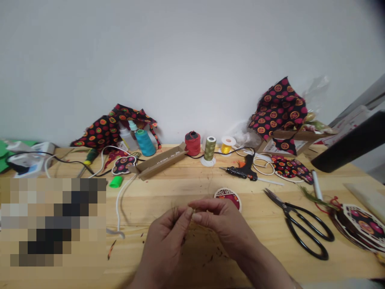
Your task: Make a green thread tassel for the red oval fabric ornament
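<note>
My left hand [167, 237] and my right hand [216, 218] meet just above the wooden table [180, 180], fingertips pinched together on a small tuft of fine dark fibres [192, 210] that is hard to make out. A few thin strands stick up near my left fingers. Just behind my right hand lies a small round red-patterned disc [230, 195]. Dark bits of fibre are scattered on the wood under my hands.
Black scissors [303, 224] lie to the right, a black glue gun [243, 170] behind them. Thread spools, red [192, 143], olive [209, 148], yellow [227, 144] and teal [144, 142], line the back. Patterned fabric [278, 106], a cardboard strip [159, 162], a white cord [120, 200] and round decorated pieces [361, 224] surround.
</note>
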A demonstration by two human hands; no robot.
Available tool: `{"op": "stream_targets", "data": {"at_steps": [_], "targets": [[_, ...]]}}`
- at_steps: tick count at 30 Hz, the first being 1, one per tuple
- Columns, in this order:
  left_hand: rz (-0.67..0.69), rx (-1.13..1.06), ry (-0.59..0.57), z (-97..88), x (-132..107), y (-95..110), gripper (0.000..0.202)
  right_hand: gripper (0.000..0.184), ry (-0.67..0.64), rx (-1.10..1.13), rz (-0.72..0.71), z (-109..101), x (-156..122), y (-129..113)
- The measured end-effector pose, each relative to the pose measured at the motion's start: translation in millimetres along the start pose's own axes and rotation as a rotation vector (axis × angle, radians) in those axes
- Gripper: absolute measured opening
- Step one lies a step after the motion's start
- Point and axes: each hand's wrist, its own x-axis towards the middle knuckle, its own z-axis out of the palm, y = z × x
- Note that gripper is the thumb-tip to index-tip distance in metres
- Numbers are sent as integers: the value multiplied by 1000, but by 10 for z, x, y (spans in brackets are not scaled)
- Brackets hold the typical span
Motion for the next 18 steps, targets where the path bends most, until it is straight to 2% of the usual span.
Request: {"op": "stream_targets", "data": {"at_steps": [12,18], "targets": [[-5,85,-36,19,-19,34,13,15,33,37,-13,13,8,-35],[-25,-17,-32,39,-35,27,15,17,56,56,-38,12,15,-23]]}}
